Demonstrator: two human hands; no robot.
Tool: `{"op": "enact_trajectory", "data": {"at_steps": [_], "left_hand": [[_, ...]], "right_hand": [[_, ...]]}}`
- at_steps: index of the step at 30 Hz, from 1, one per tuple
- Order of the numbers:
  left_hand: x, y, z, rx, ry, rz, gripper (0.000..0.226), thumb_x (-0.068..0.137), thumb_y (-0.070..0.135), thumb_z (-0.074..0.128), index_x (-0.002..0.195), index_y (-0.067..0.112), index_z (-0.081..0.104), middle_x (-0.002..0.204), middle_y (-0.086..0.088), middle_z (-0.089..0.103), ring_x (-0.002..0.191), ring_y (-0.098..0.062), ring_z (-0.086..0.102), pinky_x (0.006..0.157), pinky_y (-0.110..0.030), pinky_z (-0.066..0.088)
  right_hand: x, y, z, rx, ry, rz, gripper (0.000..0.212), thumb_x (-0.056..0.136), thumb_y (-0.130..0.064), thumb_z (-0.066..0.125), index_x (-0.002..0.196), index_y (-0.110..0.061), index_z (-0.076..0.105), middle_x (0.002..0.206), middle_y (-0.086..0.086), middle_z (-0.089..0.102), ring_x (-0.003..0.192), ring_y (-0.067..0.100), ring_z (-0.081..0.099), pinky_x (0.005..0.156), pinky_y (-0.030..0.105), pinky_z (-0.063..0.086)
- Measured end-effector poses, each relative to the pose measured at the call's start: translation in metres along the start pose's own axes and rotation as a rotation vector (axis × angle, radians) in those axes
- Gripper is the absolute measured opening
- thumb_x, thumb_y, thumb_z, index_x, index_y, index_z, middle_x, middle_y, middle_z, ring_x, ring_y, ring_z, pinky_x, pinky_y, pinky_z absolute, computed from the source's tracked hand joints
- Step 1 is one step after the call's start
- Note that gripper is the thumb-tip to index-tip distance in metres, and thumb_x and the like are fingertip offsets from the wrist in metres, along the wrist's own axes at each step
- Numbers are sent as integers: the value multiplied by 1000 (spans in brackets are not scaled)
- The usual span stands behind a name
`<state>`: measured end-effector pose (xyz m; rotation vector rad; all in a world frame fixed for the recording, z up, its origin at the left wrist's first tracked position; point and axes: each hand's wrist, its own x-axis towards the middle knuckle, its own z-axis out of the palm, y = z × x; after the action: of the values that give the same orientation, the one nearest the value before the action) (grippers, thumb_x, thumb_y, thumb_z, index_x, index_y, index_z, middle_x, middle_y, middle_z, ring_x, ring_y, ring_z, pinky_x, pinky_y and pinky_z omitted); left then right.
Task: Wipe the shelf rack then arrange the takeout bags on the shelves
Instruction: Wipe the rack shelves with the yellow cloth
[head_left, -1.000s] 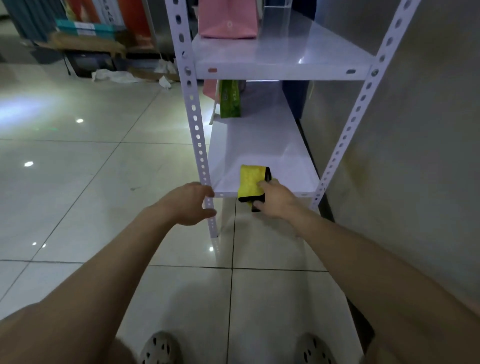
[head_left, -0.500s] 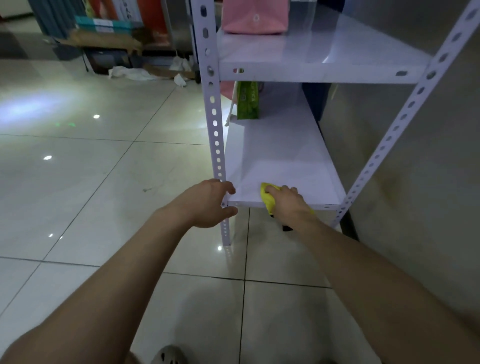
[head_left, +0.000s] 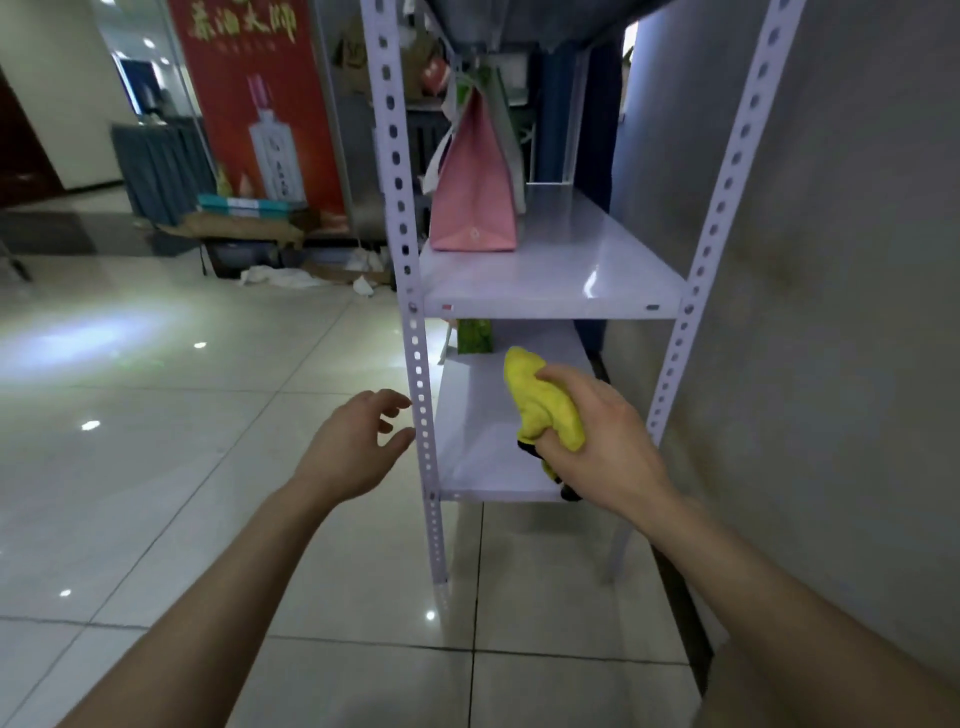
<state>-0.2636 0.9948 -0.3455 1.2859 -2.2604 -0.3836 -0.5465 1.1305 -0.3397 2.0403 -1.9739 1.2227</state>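
**Inspector A:** Where do we find the cloth?

**Inspector B:** The yellow cloth (head_left: 543, 402) is bunched in the right hand (head_left: 597, 441), right of centre in the frame, with fingers and thumb clamped round it. We judge the bunching makes a firm pad for wiping. It hangs in front of the lower shelf (head_left: 472, 447), seemingly clear of the surface, though we cannot confirm contact.

**Inspector A:** And the other hand?

**Inspector B:** The left hand (head_left: 353, 447), at centre, holds nothing. Its fingers are apart and loosely bent, just beside the front left upright (head_left: 415, 353). We read that as placed to steady the rack.

**Inspector A:** The bags?

**Inspector B:** A pink bag (head_left: 475, 197) stands upright at the left rear of the middle shelf (head_left: 561, 270), in the upper centre. A green bag (head_left: 474, 336) shows at the back of the lower shelf. Both sit well back, which we take as keeping the near boards free for wiping.

**Inspector A:** Surroundings?

**Inspector B:** The wall (head_left: 831, 364) is close on the right. The tiled floor (head_left: 208, 467) spreads to the left, and a red banner (head_left: 254, 104) stands at upper left.
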Motion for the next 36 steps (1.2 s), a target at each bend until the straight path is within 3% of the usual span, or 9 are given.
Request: {"op": "enact_trajectory", "data": {"at_steps": [6, 9, 12, 21, 29, 32, 36], "left_hand": [[42, 24, -63, -26, 128, 40, 33, 102, 37, 73, 134, 29, 67, 123, 8, 67, 100, -6, 71, 92, -42, 63], [75, 25, -79, -60, 272, 66, 30, 102, 43, 71, 130, 33, 68, 115, 16, 68, 94, 6, 66, 85, -36, 62], [113, 26, -101, -94, 393, 85, 25, 103, 46, 68, 125, 36, 68, 103, 22, 67, 90, 5, 65, 77, -29, 58], [177, 38, -186, -56, 127, 11, 22, 103, 32, 71, 125, 31, 71, 104, 21, 69, 88, 2, 68, 81, -35, 62], [221, 101, -320, -127, 43, -69, 15, 106, 33, 68, 121, 35, 71, 105, 17, 73, 88, 1, 70, 81, -31, 59], [237, 128, -366, -184, 38, -73, 19, 108, 41, 62, 123, 33, 71, 105, 16, 74, 93, -2, 70, 86, -36, 60], [259, 172, -420, -304, 29, -20, 26, 113, 43, 53, 128, 29, 68, 111, 12, 75, 104, -8, 71, 93, -40, 59]], "right_hand": [[65, -41, -41, 10, 89, -53, 64, 87, -30, 76, 147, -34, 53, 126, -5, 63, 111, 16, 55, 85, 31, 41], [98, -39, -38, 3, 149, -80, 63, 87, -32, 75, 146, -36, 52, 126, -7, 64, 110, 13, 53, 84, 27, 38], [132, -35, -34, -16, 171, -72, 64, 84, -32, 77, 145, -37, 54, 127, -6, 65, 110, 15, 55, 86, 25, 38], [195, -81, -68, 84, 8, 27, 67, 83, -23, 81, 147, -28, 60, 136, -7, 65, 118, 18, 57, 100, 29, 47], [246, -188, -161, 139, -110, 198, 64, 80, -37, 65, 144, -36, 61, 131, -18, 62, 117, 10, 54, 98, 28, 48], [258, -220, -191, 138, -127, 255, 64, 80, -41, 64, 144, -40, 59, 131, -22, 59, 121, 10, 54, 100, 23, 45], [281, -254, -235, 145, -71, 354, 63, 84, -29, 76, 145, -31, 63, 137, -10, 63, 126, 17, 57, 106, 35, 48]]}}
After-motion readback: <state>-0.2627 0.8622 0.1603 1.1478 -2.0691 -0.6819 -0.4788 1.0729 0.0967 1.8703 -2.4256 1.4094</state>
